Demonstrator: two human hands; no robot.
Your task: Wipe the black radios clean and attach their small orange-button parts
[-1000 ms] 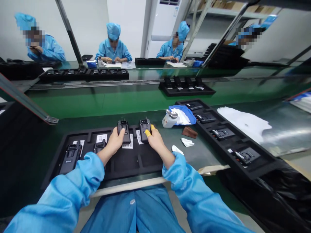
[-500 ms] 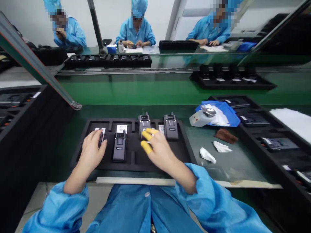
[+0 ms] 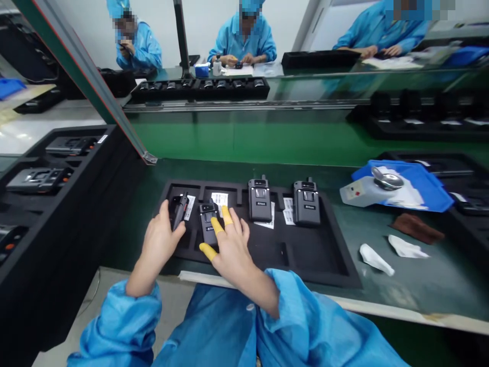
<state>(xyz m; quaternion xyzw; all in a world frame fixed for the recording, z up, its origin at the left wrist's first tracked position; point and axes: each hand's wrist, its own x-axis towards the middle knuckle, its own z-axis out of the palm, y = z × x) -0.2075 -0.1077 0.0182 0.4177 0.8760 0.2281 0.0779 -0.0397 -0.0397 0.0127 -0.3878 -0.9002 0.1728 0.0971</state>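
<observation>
My left hand [image 3: 162, 237] grips a black two-way radio [image 3: 180, 211], turned edge-on between thumb and fingers, at the left end of a black foam tray [image 3: 324, 265]. Yellow finger cots cover several fingertips of my right hand [image 3: 233, 244]. Its fingers are spread over a second radio [image 3: 206, 211], which lies back-up and partly hidden; the fingertips seem to touch it. Farther right in the tray, a third radio [image 3: 260, 204] and a fourth radio [image 3: 306, 206] lie back-up, antennas pointing away. White label slips [image 3: 289, 210] lie beside the radios.
A blue bin [image 3: 431, 178] with white papers and a pump bottle [image 3: 362, 189] stands at right, near a brown cloth [image 3: 416, 228] and crumpled white wipes [image 3: 376, 259]. Foam trays with radios [image 3: 38, 179] are stacked at left. Co-workers sit across the bench.
My right hand has moved left from the third radio to the second. The radio in my left hand shows more plainly. The view has swung left.
</observation>
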